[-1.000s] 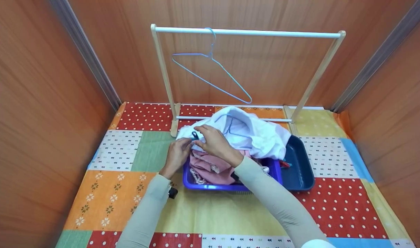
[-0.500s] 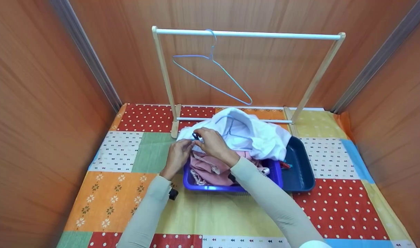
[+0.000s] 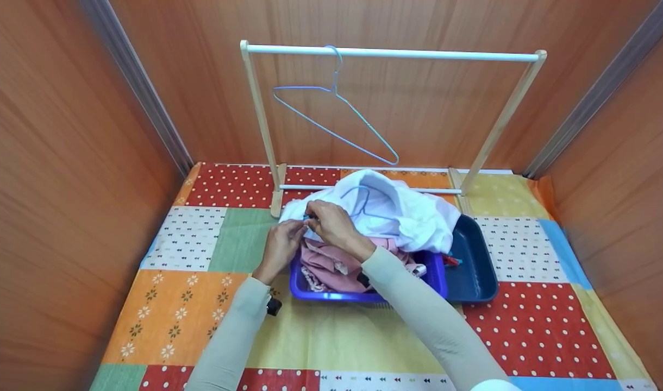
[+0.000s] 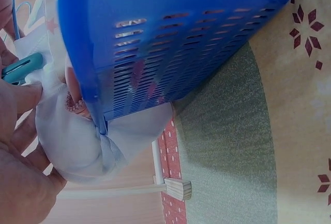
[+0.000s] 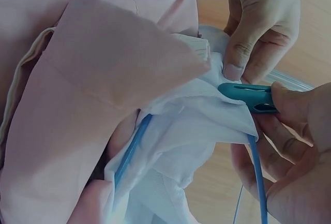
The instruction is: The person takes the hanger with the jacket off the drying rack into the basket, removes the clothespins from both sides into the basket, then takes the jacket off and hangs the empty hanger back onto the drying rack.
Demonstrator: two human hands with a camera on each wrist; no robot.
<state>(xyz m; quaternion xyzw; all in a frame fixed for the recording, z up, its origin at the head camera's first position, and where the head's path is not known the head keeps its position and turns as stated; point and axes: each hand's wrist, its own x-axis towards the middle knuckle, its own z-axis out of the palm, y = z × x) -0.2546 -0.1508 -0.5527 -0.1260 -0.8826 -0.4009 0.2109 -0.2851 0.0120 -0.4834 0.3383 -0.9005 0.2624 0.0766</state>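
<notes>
With the right grip (image 3: 334, 222), pinches a teal clip (image 5: 251, 98) by its back end, with the thumb on one side and fingers on the other. With the left grip (image 3: 281, 241), pinches a bit of the white top (image 3: 429, 220) just beside the teal clip. Holds the teal clip up near the far left corner of the purple basket (image 3: 337, 296), with its nose touching the white top. Cannot tell how tight. Over the far side of the purple basket, the big heap of the white top, with a blue hanger (image 5: 258, 177) inside. In the near part of the purple basket, pink clothes (image 3: 331, 279). Under everything, a patchwork cloth (image 3: 174, 315). At the basket's right side, a dark blue tray (image 3: 475, 266). Along the cloth's far edge, a rack (image 3: 418, 54) with another hanger (image 3: 335, 84) on its white bar.
</notes>
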